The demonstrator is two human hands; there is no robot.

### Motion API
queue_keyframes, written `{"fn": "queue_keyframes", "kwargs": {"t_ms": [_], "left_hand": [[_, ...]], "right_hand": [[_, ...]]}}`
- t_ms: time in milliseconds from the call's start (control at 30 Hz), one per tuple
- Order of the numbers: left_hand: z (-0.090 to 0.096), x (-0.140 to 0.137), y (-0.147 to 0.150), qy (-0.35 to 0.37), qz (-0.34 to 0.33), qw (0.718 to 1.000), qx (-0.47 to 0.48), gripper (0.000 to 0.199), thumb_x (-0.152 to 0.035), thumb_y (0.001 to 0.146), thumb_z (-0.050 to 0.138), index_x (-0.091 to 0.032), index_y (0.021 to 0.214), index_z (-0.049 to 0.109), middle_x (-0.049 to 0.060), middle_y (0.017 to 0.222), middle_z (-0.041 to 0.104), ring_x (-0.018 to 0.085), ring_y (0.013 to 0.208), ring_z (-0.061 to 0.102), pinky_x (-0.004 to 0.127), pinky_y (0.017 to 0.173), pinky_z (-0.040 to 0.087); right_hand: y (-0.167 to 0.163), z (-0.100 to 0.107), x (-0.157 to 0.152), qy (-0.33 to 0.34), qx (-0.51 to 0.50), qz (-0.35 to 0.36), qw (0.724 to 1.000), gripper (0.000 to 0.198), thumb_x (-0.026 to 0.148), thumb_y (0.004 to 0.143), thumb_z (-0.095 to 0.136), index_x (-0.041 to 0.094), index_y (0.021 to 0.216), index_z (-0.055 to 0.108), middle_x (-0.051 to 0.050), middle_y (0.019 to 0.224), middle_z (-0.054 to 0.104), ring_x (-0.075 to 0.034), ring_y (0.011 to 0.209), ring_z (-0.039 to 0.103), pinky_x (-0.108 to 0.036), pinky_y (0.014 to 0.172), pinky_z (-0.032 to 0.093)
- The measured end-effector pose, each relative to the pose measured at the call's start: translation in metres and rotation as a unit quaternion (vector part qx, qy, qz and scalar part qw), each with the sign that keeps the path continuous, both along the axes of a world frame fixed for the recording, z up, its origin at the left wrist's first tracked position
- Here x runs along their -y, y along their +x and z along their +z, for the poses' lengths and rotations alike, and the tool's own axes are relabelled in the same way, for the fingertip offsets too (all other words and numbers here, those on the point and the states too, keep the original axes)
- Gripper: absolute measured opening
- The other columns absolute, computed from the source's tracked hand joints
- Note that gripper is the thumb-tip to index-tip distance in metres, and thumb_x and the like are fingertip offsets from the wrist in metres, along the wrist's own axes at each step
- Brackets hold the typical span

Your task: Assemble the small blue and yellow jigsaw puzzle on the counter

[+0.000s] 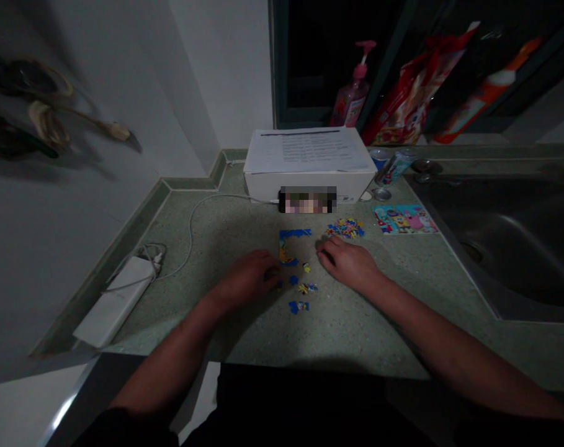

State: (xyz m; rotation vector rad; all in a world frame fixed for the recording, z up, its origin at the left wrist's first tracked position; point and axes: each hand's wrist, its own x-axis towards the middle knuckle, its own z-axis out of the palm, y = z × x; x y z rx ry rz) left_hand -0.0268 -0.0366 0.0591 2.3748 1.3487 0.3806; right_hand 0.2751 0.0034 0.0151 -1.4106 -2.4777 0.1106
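A partly joined jigsaw puzzle (288, 234) lies on the counter, its blue and yellow pieces forming a top edge and a left side. My left hand (251, 276) rests at its left edge, fingers bent, with a gap between thumb and fingertips. To the right, my right hand (347, 261) has its fingers curled together just below a heap of loose puzzle pieces (349, 228); whatever they may hold is hidden. Between the hands and nearer me lie a yellow piece (306, 267), a blue piece (293, 280) and small joined clusters (299, 307).
A colourful cartoon picture card (405, 220) lies by the sink (519, 248). Behind the puzzle, a phone (308, 200) leans on a white box (309, 152), its cable running to a power strip (116, 301) at left. Cans (396, 166) stand beside the box.
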Motion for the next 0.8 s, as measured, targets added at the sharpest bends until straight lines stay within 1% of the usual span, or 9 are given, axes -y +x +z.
{"fn": "queue_keyframes", "kwargs": {"t_ms": [67,100,167,200,267,367,600,733,800], "left_hand": [[-0.005,0.006,0.009,0.007,-0.017,1.000,0.009,0.011,-0.021,0.103,0.073,-0.030,0.103,0.080,0.007,0.103,0.080,0.027,0.095,0.076,0.044,0.086,0.065],[-0.008,0.008,0.013,0.009,-0.027,1.000,0.009,0.012,-0.022,0.103,0.075,-0.030,0.109,0.080,0.008,0.110,0.081,0.028,0.100,0.077,0.045,0.089,0.066],[-0.014,0.011,0.019,0.017,-0.035,0.999,-0.008,0.018,-0.023,0.102,0.078,-0.029,0.119,0.079,0.010,0.119,0.081,0.030,0.108,0.077,0.046,0.094,0.067],[-0.017,0.013,0.022,0.022,-0.038,0.999,-0.018,0.018,-0.024,0.101,0.078,-0.027,0.119,0.079,0.010,0.121,0.080,0.031,0.110,0.077,0.047,0.094,0.067],[-0.022,0.014,0.024,0.029,-0.040,0.998,-0.034,0.016,-0.025,0.102,0.078,-0.026,0.118,0.078,0.011,0.120,0.080,0.032,0.111,0.077,0.047,0.094,0.067],[-0.024,0.013,0.025,0.026,-0.040,0.998,-0.036,0.011,-0.023,0.102,0.076,-0.027,0.113,0.076,0.009,0.119,0.079,0.030,0.110,0.076,0.046,0.093,0.067],[-0.021,0.012,0.024,0.003,-0.036,0.999,-0.006,0.017,-0.015,0.099,0.070,-0.026,0.110,0.075,0.012,0.118,0.077,0.033,0.111,0.074,0.050,0.094,0.067],[-0.019,0.012,0.025,0.015,-0.046,0.999,-0.006,0.015,-0.016,0.101,0.067,-0.028,0.106,0.075,0.011,0.112,0.077,0.032,0.106,0.074,0.051,0.091,0.067],[-0.018,0.012,0.026,0.020,-0.055,0.998,-0.012,0.015,-0.018,0.105,0.065,-0.028,0.103,0.076,0.011,0.107,0.076,0.032,0.103,0.074,0.051,0.091,0.066]], "right_hand": [[-0.001,0.002,0.000,-0.005,0.005,-0.002,1.000,0.027,0.030,0.110,0.050,0.024,0.110,0.077,-0.010,0.107,0.076,-0.023,0.078,0.066,-0.034,0.062,0.037],[-0.001,0.003,0.001,-0.009,0.011,-0.004,1.000,0.027,0.030,0.110,0.051,0.024,0.111,0.077,-0.010,0.108,0.076,-0.023,0.080,0.067,-0.034,0.062,0.038],[-0.002,0.006,0.002,-0.017,0.030,-0.010,0.999,0.026,0.030,0.111,0.052,0.023,0.112,0.077,-0.011,0.111,0.077,-0.023,0.083,0.068,-0.034,0.064,0.039],[-0.003,0.006,0.002,-0.021,0.037,-0.012,0.999,0.025,0.030,0.111,0.053,0.023,0.112,0.077,-0.011,0.111,0.077,-0.023,0.084,0.069,-0.034,0.064,0.040],[-0.003,0.007,0.003,-0.022,0.043,-0.010,0.999,0.025,0.029,0.111,0.053,0.023,0.114,0.077,-0.011,0.111,0.077,-0.022,0.083,0.069,-0.033,0.065,0.040],[-0.005,0.006,0.005,-0.010,0.034,0.001,0.999,0.026,0.028,0.111,0.053,0.022,0.113,0.077,-0.010,0.109,0.077,-0.021,0.079,0.067,-0.033,0.063,0.039],[-0.008,0.005,0.008,0.010,0.020,0.018,1.000,0.024,0.028,0.111,0.052,0.023,0.107,0.075,-0.009,0.104,0.076,-0.020,0.073,0.065,-0.033,0.061,0.036],[-0.008,0.008,0.009,0.013,0.010,0.024,1.000,0.026,0.027,0.111,0.051,0.022,0.105,0.075,-0.009,0.103,0.076,-0.020,0.075,0.067,-0.033,0.063,0.039],[-0.009,0.011,0.012,0.001,-0.012,0.038,0.999,0.025,0.027,0.111,0.051,0.023,0.107,0.076,-0.008,0.104,0.076,-0.020,0.078,0.069,-0.032,0.065,0.042]]}}
